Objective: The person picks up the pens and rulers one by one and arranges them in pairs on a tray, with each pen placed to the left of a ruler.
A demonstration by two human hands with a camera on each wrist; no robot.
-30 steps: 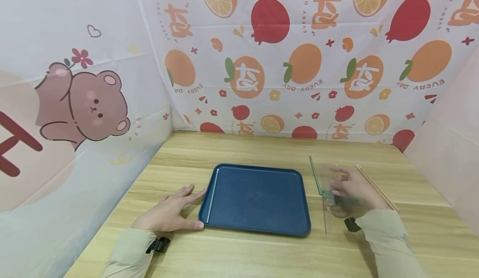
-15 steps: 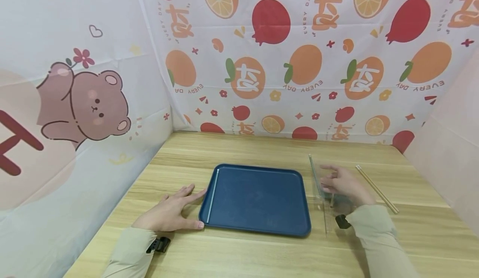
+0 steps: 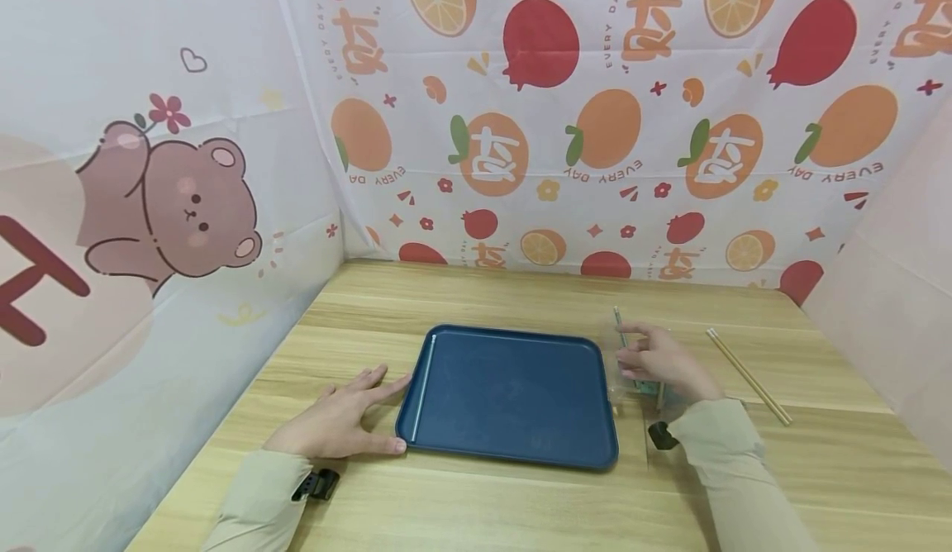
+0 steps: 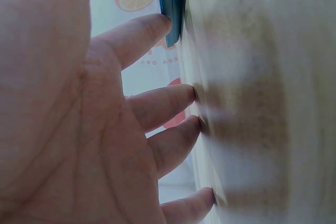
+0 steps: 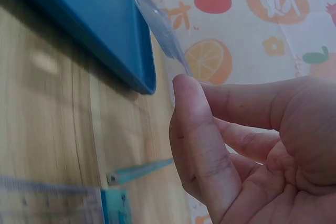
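Note:
In the head view my left hand (image 3: 338, 420) lies spread at the left side of the blue tray (image 3: 513, 395), its thumb and index finger touching the rim. A pale green pencil (image 3: 423, 387) lies along the tray's left side. Right of the tray, my right hand (image 3: 662, 362) pinches a thin clear plastic piece (image 5: 157, 22) between thumb and fingers. The right wrist view shows that piece nearly edge-on, so its outline is unclear. Below it on the table lies a clear ruler (image 5: 52, 203) with a teal block (image 5: 116, 205) at its end. Another green pencil (image 5: 139, 171) lies close by.
Two gold pencils (image 3: 747, 374) lie side by side at the right of the wooden table (image 3: 521, 511). Fruit-printed cloth (image 3: 550, 147) hangs along the back, and a bear-printed cloth (image 3: 197, 213) covers the left side.
My right hand has moved left, carrying the clear plastic piece from near the gold pencils toward the tray's right edge. My left hand has stayed at the tray.

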